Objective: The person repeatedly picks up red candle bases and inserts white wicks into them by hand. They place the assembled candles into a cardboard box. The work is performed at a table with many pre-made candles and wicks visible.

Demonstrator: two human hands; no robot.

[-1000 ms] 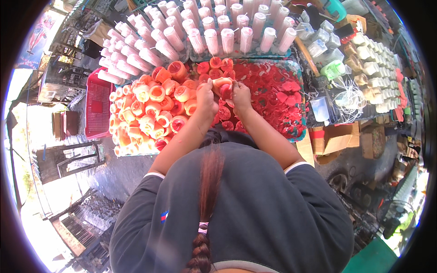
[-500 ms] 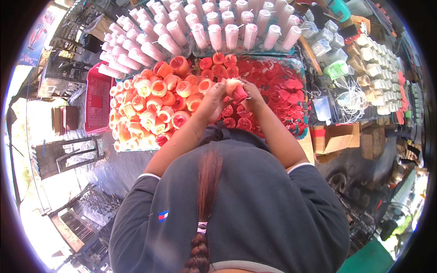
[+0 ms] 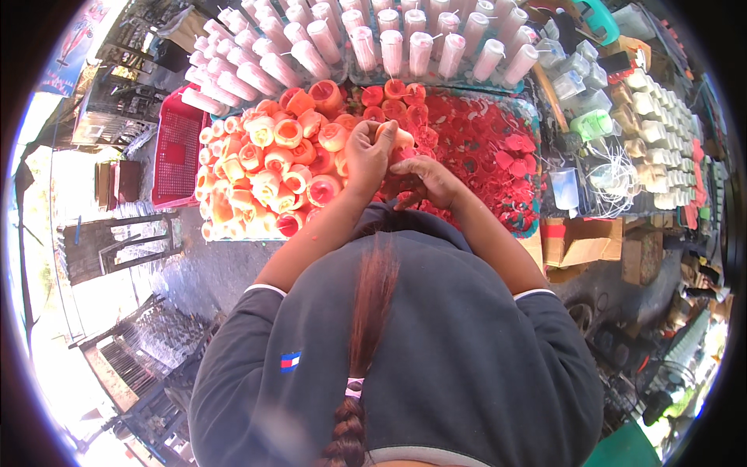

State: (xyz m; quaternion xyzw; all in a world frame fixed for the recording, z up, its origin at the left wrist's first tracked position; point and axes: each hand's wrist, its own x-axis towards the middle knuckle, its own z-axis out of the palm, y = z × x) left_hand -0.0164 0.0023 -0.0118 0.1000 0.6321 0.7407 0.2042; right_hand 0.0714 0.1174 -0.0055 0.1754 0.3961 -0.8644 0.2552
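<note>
Between my hands, over the middle of the table, is a peach-orange rose-shaped candle (image 3: 403,140) with a redder lower part. My left hand (image 3: 367,159) closes on its left side, thumb and fingers bent at the upper petals. Below and to the right, my right hand (image 3: 433,180) has its thumb up against the red part; its other fingers curl underneath in shadow. Many similar orange rose candles (image 3: 264,132) crowd the left side of the table. Red cup-like wax pieces (image 3: 394,89) and loose red petals (image 3: 515,156) lie to the right on a teal-edged tray (image 3: 537,132).
Rows of upright pale pink candles (image 3: 420,54) with wicks stand at the back. A red plastic basket (image 3: 177,148) is at the left edge. On the right are white string (image 3: 611,179), clear containers (image 3: 572,82), stacked cream pieces (image 3: 654,140) and a cardboard box (image 3: 580,241).
My left hand has shifted up onto the top of the rose candle. My right hand has moved lower, thumb now against its base. The whole view has shifted slightly.
</note>
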